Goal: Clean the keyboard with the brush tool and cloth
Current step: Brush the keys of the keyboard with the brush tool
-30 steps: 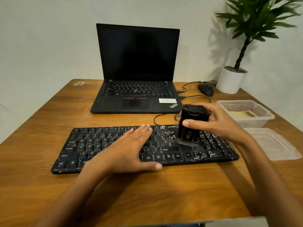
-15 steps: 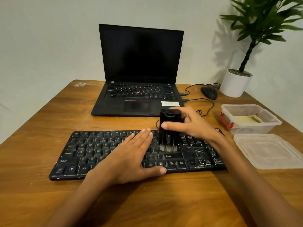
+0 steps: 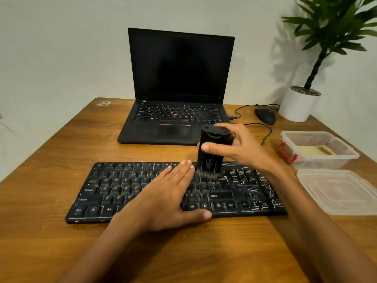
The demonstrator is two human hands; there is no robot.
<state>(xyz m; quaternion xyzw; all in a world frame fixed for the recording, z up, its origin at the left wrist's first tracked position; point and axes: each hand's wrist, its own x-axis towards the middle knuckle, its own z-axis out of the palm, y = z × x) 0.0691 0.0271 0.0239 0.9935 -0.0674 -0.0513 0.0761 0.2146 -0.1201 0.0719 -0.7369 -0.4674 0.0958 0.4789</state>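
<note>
While the right hand [image 3: 242, 152] grips the brush tool [image 3: 212, 152] upright, thumb across its near face and fingers curled round the back, the bristles [image 3: 206, 174] rest on the upper key rows of the keyboard [image 3: 122, 180], approx. mid-board. The left hand [image 3: 163, 197] lies flat on the keys w/ fingers straight and thumb along the front edge; it pins the board and grips nothing. The keyboard lies centred on the wooden table [image 3: 51, 160], long side toward the person; white streaks [image 3: 253, 188] cover its right end. Handling, by judgement: the tool looks a light, rigid plastic body w/ soft bristles, so hold it high on the body and press lightly. The keyboard looks light and liable to slide on smooth wood, hence the flat hand; key caps may lift under hard strokes. Clearances: the laptop [image 3: 179, 78] sits near the rear edge, its cable [image 3: 267, 133] and the mouse [image 3: 265, 116] behind right. The clear container [image 3: 346, 154] holds a pale folded item, prob. the cloth [image 3: 312, 150]; detail is poor. Its lid [image 3: 342, 190] lies just beside the keyboard's right end, limiting strokes there. Open room lies left and front.
</note>
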